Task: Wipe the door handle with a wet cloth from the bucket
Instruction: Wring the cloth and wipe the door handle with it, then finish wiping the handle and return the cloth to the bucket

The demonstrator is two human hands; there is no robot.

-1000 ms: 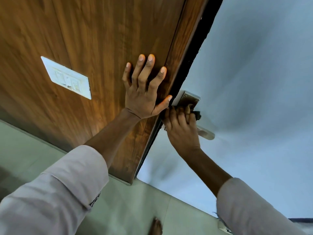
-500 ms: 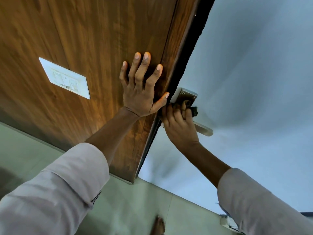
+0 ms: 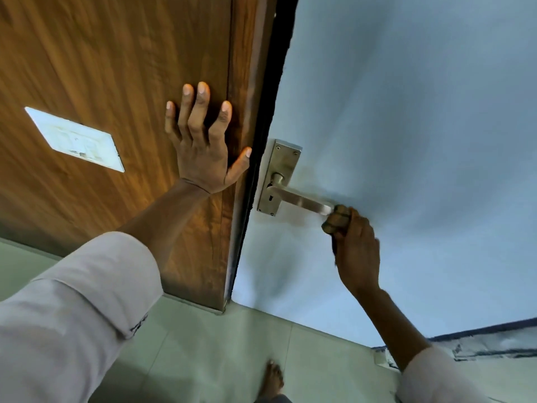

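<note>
A brushed-metal door handle (image 3: 299, 199) on its backplate (image 3: 280, 164) is fixed to the pale blue door (image 3: 406, 126). My right hand (image 3: 356, 251) is at the lever's free tip, shut on a dark cloth (image 3: 334, 248), of which only a thin edge shows under the fist. The lever and plate are fully uncovered. My left hand (image 3: 203, 144) lies flat with fingers spread on the brown wooden panel (image 3: 116, 68), just left of the dark door gap. The bucket is not in view.
A white switch plate (image 3: 75, 139) sits on the wooden panel to the left. Pale floor tiles (image 3: 218, 344) lie below, with my bare foot (image 3: 273, 379) on them. A dark-edged strip (image 3: 494, 341) runs at the lower right.
My right hand with the cloth has slid from the backplate along the lever to its tip, uncovering the handle. My left hand stays pressed on the wood.
</note>
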